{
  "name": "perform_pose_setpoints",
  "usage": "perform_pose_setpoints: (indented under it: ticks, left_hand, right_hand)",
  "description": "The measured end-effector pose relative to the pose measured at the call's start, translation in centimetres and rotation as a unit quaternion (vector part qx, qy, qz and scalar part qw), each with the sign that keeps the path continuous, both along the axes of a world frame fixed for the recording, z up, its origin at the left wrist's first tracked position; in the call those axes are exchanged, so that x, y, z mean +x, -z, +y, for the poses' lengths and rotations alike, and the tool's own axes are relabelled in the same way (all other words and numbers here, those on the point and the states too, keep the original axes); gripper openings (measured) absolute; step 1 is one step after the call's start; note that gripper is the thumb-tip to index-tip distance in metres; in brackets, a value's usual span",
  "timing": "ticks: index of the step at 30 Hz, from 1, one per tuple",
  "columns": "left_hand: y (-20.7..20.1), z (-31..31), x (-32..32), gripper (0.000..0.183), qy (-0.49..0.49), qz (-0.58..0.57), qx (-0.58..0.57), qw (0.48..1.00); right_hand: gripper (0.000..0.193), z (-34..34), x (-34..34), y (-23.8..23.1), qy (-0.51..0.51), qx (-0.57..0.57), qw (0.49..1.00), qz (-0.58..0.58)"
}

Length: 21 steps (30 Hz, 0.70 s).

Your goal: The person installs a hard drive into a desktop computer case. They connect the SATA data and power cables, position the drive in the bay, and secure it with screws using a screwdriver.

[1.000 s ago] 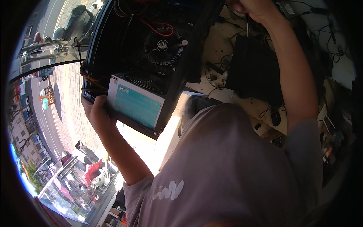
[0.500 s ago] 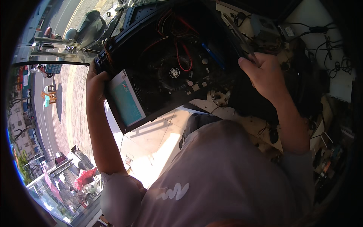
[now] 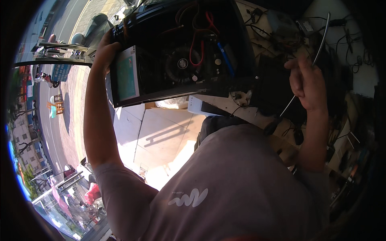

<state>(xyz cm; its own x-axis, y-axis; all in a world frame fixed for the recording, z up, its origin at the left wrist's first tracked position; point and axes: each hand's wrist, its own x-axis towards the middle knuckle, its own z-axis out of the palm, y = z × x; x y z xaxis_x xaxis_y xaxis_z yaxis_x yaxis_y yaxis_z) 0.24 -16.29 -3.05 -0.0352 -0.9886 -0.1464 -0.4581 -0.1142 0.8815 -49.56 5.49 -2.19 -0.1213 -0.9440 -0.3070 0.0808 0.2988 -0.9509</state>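
An open black computer case (image 3: 161, 90) lies tilted across the upper middle. Inside show a round CPU cooler (image 3: 182, 63), red cables (image 3: 194, 52), a blue memory stick (image 3: 225, 59) and a boxy part with a pale teal label (image 3: 127, 76). My left hand (image 3: 105, 54) is closed round the case's left edge, near that label. Off the case's right side, my right hand (image 3: 309, 82) has curled fingers at a long, thin, bright-edged metal panel (image 3: 322, 42), seen almost edge-on and curved by the lens. Part of it is hidden behind the hand.
Behind my right hand a grey power supply (image 3: 281, 22) sits among tangled black cables (image 3: 354, 48). A white box-like thing (image 3: 196, 105) stands below the case. At left, past a dark rail (image 3: 52, 63), are a paved street and a wooden chair (image 3: 58, 105).
My right hand has moved right and slightly down, away from the case, together with the thin panel. The case has levelled out and its lower left corner sits higher, my left hand still on it.
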Motion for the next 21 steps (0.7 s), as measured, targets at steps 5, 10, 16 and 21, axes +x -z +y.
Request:
perform_pose_setpoints:
  ticks: [5,10,16,21]
  left_hand:
    - [-0.7,1.1,-0.9,0.076,-0.011,-0.026,-0.003,1.000]
    - [-1.6,2.5,-1.4,0.071,-0.025,0.004,0.017,1.000]
    - [-2.4,5.7,0.4,0.058,-0.074,-0.008,-0.123,0.990]
    - [-5.7,19.9,-2.9,0.025,0.054,-0.058,-0.359,0.930]
  right_hand:
    - [0.044,3.5,-1.5,4.5,0.091,0.104,0.971,-0.196]
    - [0.047,7.3,2.5,7.5,0.092,0.144,0.961,-0.219]
    - [0.041,10.4,2.9,9.3,0.033,0.188,0.968,-0.162]
    - [0.032,11.3,-0.6,9.8,0.031,0.224,0.974,0.030]
